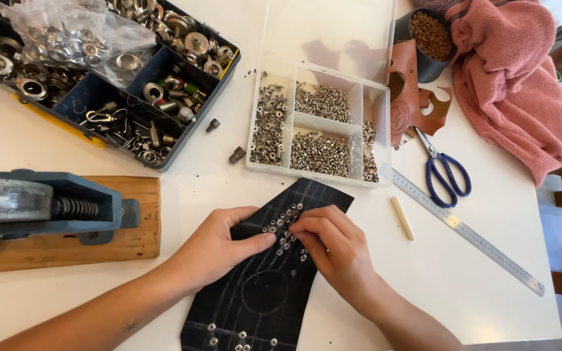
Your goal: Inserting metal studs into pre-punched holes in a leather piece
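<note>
The dark leather piece (265, 286) lies flat on the white table (463, 286), right below me, chalk lines and a drawn circle across it and a cluster of small silver rivets (285, 227) seated near its upper end. More rivets sit along its lower edge.

My right hand (336, 250) is over that upper cluster, its grip narrow: thumb and forefinger pinched close at one of the rivets, though I cannot tell whether a rivet is actually between the tips. My left hand (219, 250) lies flat on the leather just beside it, thumb pressing the sheet down, holding nothing else.

To do this well, I judge the left hand should keep the leather pinned close to the hole being worked, so the sheet cannot slide or buckle. The right hand should bring each rivet in upright and press it straight through, not at a slant, and avoid brushing the neighbours, which look loose enough to tip out.

Beyond the leather, the clear compartment box of rivets (320, 130) is within easy reach. Left of it stands a dark organiser of eyelets and fittings (99, 71), and at my left a blue press on a wooden board (53, 214). To the right lie a steel ruler (466, 231), blue-handled scissors (447, 172), and a pink cloth (515, 78).
</note>
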